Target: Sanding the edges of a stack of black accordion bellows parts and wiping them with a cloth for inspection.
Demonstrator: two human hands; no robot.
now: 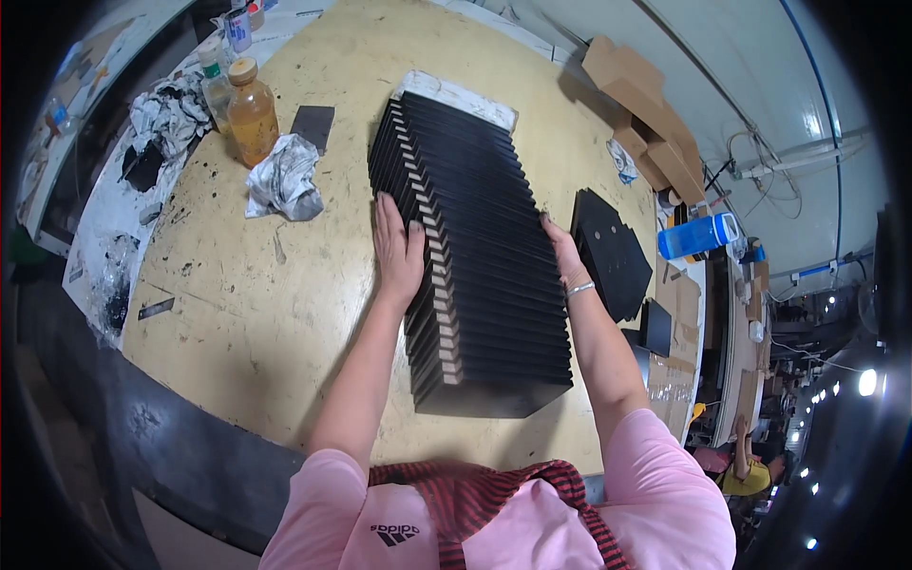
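Note:
A long row of black boards [484, 237] lies packed together on the table, its pale notched edges stepping down the left side. A white-topped block [456, 100] sits at its far end. My left hand [397, 249] presses along the left side of the row, fingers straight and thumb apart, by the pale edges. Against the right side rests my right hand [564, 255], its fingers partly hidden by the boards. The row is clasped between my two hands. To the right of my right hand lie loose flat black panels [608, 256] with small round marks.
On the yellowish table [228, 332] stand an amber bottle [253, 114] and a crumpled rag [287, 179], with a dark square piece [313, 128] nearby. A blue water bottle [698, 237] and opened cardboard [646, 114] are at the right. Another person [746, 470] is farther off.

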